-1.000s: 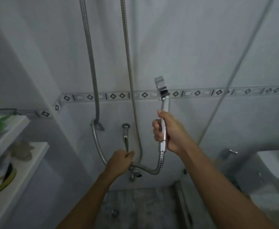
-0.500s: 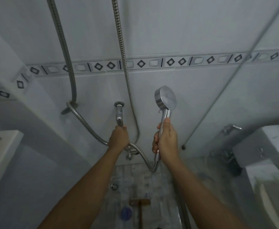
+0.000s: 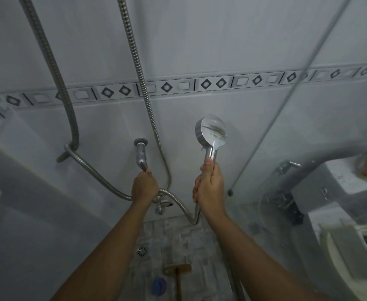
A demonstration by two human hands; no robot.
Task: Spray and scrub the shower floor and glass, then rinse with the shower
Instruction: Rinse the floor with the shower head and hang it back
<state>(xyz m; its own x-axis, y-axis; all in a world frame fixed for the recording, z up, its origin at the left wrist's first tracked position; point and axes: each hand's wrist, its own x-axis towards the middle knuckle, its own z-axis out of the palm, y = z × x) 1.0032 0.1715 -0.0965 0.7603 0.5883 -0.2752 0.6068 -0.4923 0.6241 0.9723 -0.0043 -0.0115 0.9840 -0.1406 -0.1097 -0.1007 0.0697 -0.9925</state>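
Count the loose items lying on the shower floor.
2: a wooden-handled brush near the bottom centre, and a small blue item just left of its handle. More may be hidden.

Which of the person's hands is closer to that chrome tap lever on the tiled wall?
Left. The left hand holds the lower end of the chrome tap lever; the right hand is apart to its right, gripping the round chrome shower head by its handle.

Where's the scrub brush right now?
Head view, bottom centre: the scrub brush lies on the shower floor, below-right of the drain, right of a blue object.
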